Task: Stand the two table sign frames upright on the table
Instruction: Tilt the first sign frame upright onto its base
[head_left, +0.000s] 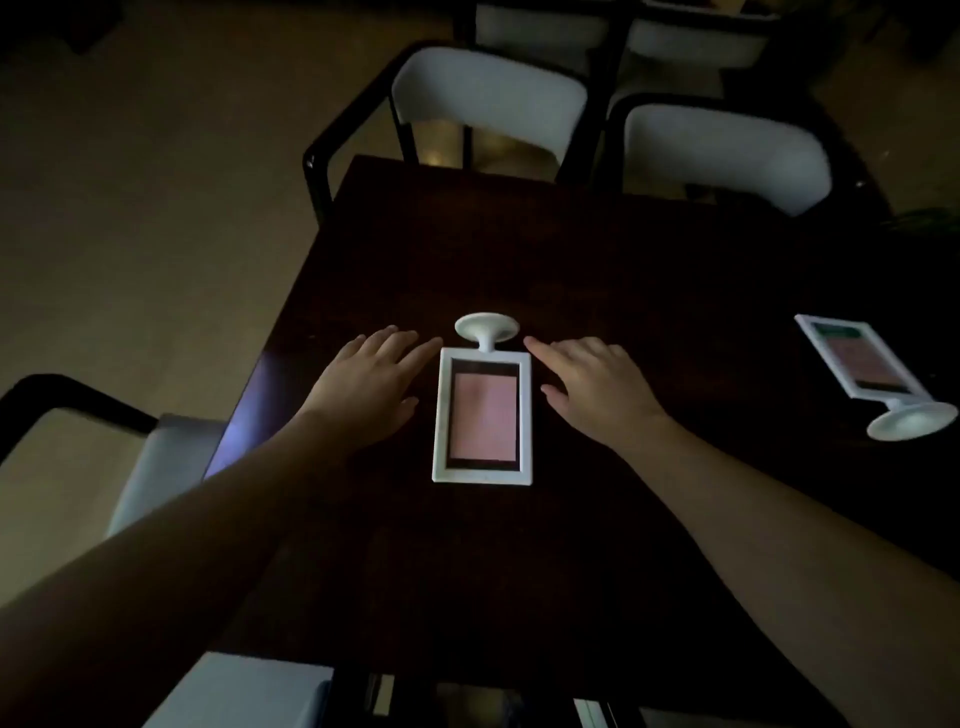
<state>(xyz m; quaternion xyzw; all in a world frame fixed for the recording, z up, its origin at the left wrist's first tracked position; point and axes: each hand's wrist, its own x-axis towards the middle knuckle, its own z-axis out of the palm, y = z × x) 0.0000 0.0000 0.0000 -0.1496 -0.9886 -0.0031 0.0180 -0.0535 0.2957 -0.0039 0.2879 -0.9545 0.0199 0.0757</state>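
A white table sign frame (484, 415) with a pink card lies flat in the middle of the dark wooden table (571, 260), its round foot pointing away from me. My left hand (366, 387) is just left of it, fingers spread, fingertips near the frame's far left corner. My right hand (597, 387) is just right of it, also open, index finger near the far right corner. Neither hand holds anything. A second white sign frame (865, 364) lies flat at the table's right edge, foot towards me.
Two white-cushioned chairs with black frames (488, 98) (727, 150) stand at the far side of the table. Another chair (156, 457) is at the left, and a further one (244, 691) sits at the near edge. The room is dim.
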